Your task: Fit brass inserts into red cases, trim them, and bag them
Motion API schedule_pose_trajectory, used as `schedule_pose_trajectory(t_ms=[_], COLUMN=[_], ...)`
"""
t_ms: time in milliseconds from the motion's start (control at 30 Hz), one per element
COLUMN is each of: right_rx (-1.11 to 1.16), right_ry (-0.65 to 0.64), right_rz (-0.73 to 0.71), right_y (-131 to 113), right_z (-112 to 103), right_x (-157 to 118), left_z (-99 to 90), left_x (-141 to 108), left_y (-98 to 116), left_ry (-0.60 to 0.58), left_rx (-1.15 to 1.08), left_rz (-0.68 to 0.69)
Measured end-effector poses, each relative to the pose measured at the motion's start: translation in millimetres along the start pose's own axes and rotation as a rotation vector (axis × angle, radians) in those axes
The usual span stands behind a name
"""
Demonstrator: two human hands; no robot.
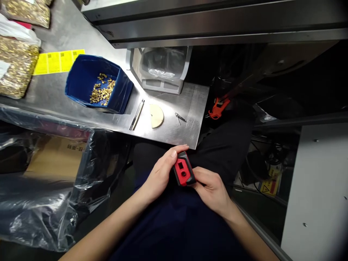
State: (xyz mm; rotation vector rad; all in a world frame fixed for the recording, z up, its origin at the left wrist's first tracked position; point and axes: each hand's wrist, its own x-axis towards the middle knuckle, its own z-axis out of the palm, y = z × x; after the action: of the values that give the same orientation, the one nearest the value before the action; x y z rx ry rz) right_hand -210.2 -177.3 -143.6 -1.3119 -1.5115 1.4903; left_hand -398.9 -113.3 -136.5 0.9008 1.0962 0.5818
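Over my lap, both hands hold a small red-and-black laser distance meter [183, 170]; a square window and a round hole show in the face turned up to me. My left hand [163, 166] wraps its left side, with the thumb on its upper corner. At its lower right, the fingers of my right hand [212, 186] close on it; their tips are partly hidden. On the metal bench [168, 136] just beyond lie a nail clipper [180, 117], a cream disc [156, 116] with one flat side, and a slim pen-like tool [137, 114].
A blue bin [126, 92] holds small brass pieces [103, 92]. Beside it are yellow labels [54, 62] and a bag of brass parts [16, 65]. A grey bin [163, 87] sits under a metal ledge [190, 25]. An orange-handled tool [217, 108] is right of the bench; plastic-lined box [92, 170] at left.
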Motion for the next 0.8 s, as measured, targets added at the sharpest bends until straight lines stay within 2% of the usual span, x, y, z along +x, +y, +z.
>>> schedule_pose_trajectory(t_ms=[67, 167, 233, 300, 367, 500, 567, 800], right_rx=[0.019, 0.017, 0.02, 0.034, 0.044, 0.068, 0.073, 0.043], right_ry=[0.0, -0.015, -0.002, 0.039, 0.088, 0.15, 0.148, 0.093], right_rz=[0.002, 0.045, 0.093, 0.132, 0.173, 0.283, 0.314, 0.228], right_y=[-3, -9, -11, -12, -12, -13, -14, -20], right_z=[1, 2, 3, 4, 4, 3, 3, 5], right_x=[-2, -3, -2, -1, 0, 2, 3, 3], left_z=[-1.3, -1.7, -1.1, -0.6, -1.1, -2.8, -2.1, 1.4], left_x=[2, 8, 11, 11, 9, 1, -1, 3], left_y=[0, -6, -10, -12, -12, -8, -8, -12], left_ry=[-0.009, -0.035, -0.049, -0.047, -0.047, -0.107, -0.105, 0.021], left_rx=[0.016, -0.077, -0.194, -0.293, -0.291, -0.045, 0.008, -0.231], left_rz=[-0.005, -0.157, -0.203, -0.165, -0.113, 0.056, 0.095, -0.09])
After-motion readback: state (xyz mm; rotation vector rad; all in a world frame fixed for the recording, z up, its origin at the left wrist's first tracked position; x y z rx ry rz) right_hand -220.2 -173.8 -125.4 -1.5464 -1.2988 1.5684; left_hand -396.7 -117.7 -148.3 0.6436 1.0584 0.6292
